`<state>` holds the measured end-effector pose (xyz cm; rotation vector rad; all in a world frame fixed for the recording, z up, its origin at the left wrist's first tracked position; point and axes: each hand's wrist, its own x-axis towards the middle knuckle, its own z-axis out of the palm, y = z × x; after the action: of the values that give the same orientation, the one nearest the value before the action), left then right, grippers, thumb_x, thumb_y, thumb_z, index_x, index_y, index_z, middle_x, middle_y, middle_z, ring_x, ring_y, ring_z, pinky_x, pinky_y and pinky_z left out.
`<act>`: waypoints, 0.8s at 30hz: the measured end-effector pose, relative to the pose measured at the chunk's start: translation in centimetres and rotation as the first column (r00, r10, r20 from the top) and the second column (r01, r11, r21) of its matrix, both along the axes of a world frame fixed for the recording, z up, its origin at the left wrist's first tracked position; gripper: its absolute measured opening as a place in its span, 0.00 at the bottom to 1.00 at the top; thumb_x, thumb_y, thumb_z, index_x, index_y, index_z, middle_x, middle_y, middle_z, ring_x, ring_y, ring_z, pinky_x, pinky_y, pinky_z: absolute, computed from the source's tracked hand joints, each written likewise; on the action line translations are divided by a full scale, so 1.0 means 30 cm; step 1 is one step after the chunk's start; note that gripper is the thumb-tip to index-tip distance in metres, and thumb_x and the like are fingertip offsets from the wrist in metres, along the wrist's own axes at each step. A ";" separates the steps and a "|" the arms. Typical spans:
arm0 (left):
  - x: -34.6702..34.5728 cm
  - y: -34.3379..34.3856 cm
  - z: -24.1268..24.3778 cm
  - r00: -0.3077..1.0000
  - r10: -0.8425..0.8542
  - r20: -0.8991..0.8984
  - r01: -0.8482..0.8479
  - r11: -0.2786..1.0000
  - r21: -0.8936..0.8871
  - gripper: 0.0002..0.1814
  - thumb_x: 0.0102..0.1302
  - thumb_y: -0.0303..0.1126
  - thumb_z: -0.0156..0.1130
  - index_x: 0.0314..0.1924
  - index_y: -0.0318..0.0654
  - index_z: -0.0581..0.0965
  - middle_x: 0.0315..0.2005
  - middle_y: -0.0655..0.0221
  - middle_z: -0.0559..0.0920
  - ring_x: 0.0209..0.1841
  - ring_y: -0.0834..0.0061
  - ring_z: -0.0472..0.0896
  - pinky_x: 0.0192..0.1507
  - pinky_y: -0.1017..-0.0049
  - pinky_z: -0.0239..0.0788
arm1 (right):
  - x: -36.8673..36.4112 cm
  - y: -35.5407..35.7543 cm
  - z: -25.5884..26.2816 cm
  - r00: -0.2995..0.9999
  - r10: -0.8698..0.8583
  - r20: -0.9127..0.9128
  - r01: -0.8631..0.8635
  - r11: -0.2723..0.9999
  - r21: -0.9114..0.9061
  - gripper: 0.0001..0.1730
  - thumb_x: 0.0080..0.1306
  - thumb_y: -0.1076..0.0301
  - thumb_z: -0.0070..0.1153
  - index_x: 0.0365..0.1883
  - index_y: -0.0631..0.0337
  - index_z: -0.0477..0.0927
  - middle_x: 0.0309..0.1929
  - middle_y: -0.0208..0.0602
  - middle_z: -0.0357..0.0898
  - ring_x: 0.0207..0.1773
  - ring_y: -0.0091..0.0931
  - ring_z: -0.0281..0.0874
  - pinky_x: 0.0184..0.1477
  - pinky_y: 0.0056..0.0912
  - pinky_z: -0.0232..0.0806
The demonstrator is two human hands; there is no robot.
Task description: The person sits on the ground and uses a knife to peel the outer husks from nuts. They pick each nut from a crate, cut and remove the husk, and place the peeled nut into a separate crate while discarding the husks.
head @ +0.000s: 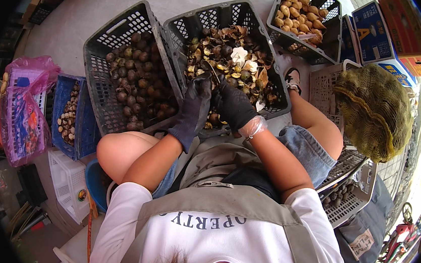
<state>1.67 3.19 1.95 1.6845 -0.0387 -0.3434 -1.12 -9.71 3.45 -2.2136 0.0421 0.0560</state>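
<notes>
My left hand [198, 96], in a dark knit glove, has its fingers curled at the near edge of the middle black plastic crate [222, 9]. Whatever lies in its palm is hidden. Close beside it, my right hand [235, 105], in a black glove with clear plastic at the wrist, grips a thin knife-like tool [213, 71] that points up and left. Below the hands the crate holds dark round fruits [226, 51], brown and yellow peelings [263, 77] and white lobed pieces [238, 55].
Left stands a black crate [108, 26] of whole dark round fruits [137, 63]. A crate [333, 40] of tan teardrop-shaped produce [301, 16] is at upper right. A yellow-green mesh sack [375, 113] and cardboard boxes [372, 35] flank the right; a blue crate [63, 117] sits left.
</notes>
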 end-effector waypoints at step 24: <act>0.030 0.064 -0.058 0.780 -0.413 0.469 0.234 0.889 0.393 0.34 0.54 0.19 0.57 0.62 0.35 0.60 0.52 0.53 0.71 0.54 0.54 0.71 0.57 0.65 0.64 | 0.024 -0.055 0.019 0.977 -0.026 -0.210 0.041 0.997 0.066 0.13 0.62 0.64 0.48 0.41 0.61 0.75 0.33 0.54 0.77 0.39 0.49 0.75 0.42 0.47 0.68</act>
<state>2.57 5.12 0.20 2.0534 -0.7516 -0.1178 -0.39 -11.36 4.01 -2.1286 0.1908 0.2674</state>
